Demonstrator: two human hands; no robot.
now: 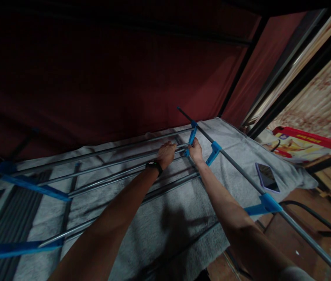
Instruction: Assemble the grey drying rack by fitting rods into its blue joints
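Fingers [169, 146] curled in: left hand [166, 154] closed round a metal tube [182, 146], right hand [196, 151] closed on a blue bracket [192, 136] above grey cloth [232, 136]; other brackets [215, 147] already carry tubes, this joint seemingly unfinished!

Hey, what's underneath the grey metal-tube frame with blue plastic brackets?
Under that frame lies a grey, fleecy blanket, with a row of long, dark grey bars at the left end. Anything beneath the blanket is covered and can't be seen.
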